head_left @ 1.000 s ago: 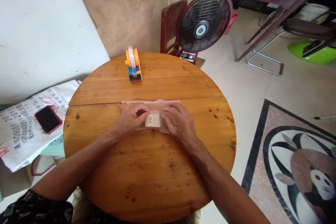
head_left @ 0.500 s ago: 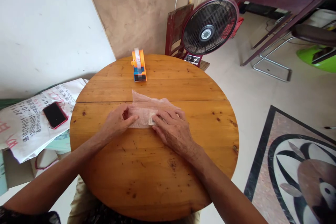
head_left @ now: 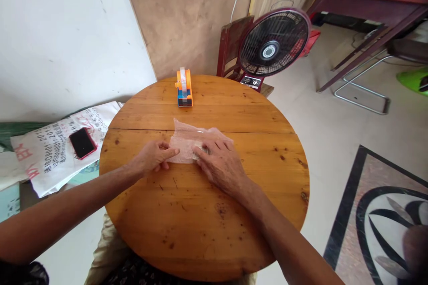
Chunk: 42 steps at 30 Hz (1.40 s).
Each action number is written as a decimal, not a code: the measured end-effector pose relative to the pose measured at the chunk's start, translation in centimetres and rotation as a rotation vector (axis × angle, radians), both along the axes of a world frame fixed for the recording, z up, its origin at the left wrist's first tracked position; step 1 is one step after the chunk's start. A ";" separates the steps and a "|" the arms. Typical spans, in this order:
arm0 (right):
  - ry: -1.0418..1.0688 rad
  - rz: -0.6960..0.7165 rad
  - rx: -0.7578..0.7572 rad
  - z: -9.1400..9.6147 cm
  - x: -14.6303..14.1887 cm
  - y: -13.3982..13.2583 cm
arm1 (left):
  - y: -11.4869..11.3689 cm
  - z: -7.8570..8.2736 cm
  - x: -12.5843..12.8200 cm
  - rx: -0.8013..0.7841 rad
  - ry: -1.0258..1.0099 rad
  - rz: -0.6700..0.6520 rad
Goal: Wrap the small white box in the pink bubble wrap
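Note:
A pinkish, see-through piece of bubble wrap [head_left: 182,143] lies crinkled across the middle of the round wooden table. My left hand [head_left: 157,155] pinches its left edge between thumb and fingers. On the wrap's right part my right hand [head_left: 220,158] rests palm down, fingers stretched out and lying over it. Under its thumb and fingers a small pale rectangular item [head_left: 196,153] shows only in part, so its kind is hidden. Beyond the wrap stands an orange and blue tape dispenser [head_left: 184,88] with a roll of clear tape, touched by neither hand.
The round wooden table [head_left: 187,227] fills the centre. A fan [head_left: 269,51] stands by a dark red chair [head_left: 230,46] at its far right. At left, a phone [head_left: 83,143] lies on a printed white sack [head_left: 56,147]. A wall rises behind.
My left fingers have closed on the wrap's left edge, with fingertips now showing below it. My right hand stays on the wrap. The whole view has shifted slightly.

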State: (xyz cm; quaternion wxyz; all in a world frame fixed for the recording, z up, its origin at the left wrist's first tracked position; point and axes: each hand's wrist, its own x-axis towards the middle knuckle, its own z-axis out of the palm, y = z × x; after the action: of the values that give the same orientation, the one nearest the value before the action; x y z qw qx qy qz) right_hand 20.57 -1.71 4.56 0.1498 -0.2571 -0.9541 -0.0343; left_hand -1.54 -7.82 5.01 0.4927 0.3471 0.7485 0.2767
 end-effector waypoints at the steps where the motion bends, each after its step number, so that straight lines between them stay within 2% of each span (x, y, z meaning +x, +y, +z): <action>1: -0.003 0.004 -0.009 0.0 0.0 0.1 | 0.2 -0.3 0.3 0.011 -0.056 0.030; 5: -0.022 0.029 -0.034 0.2 0.1 0.5 | 0.6 -0.9 1.4 0.078 -0.245 0.139; 9: -0.031 0.057 -0.062 0.7 0.1 0.9 | 0.6 -0.9 2.3 0.162 -0.269 0.174; 12: -0.041 0.076 -0.102 1.2 -0.1 1.2 | 0.8 -0.8 2.7 0.239 -0.285 0.178; 17: -0.074 0.089 -0.159 1.8 -0.5 1.5 | 1.7 -0.8 3.5 0.253 -0.374 0.182; 22: -0.042 0.105 -0.185 1.5 -0.3 1.8 | 2.2 -0.7 4.3 0.291 -0.424 0.110; 30: 0.112 0.003 -0.187 0.0 0.1 1.6 | 2.1 -0.4 4.7 0.349 -0.237 -0.043; 36: 0.147 0.005 -0.133 -0.4 0.3 1.4 | 2.4 0.8 5.5 0.456 0.177 -0.192; 38: 0.163 0.000 -0.128 -0.5 0.4 1.4 | 2.2 1.4 5.6 0.478 0.264 -0.266; 42: 0.165 0.016 -0.148 0.0 1.1 1.4 | 1.3 1.7 5.2 0.609 0.274 -0.448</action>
State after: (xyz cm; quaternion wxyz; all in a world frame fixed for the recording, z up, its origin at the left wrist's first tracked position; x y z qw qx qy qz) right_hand 21.63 -0.26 4.56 0.2087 -0.2617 -0.9405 0.0589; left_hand 3.65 -6.53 6.70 0.3112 0.6653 0.5968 0.3230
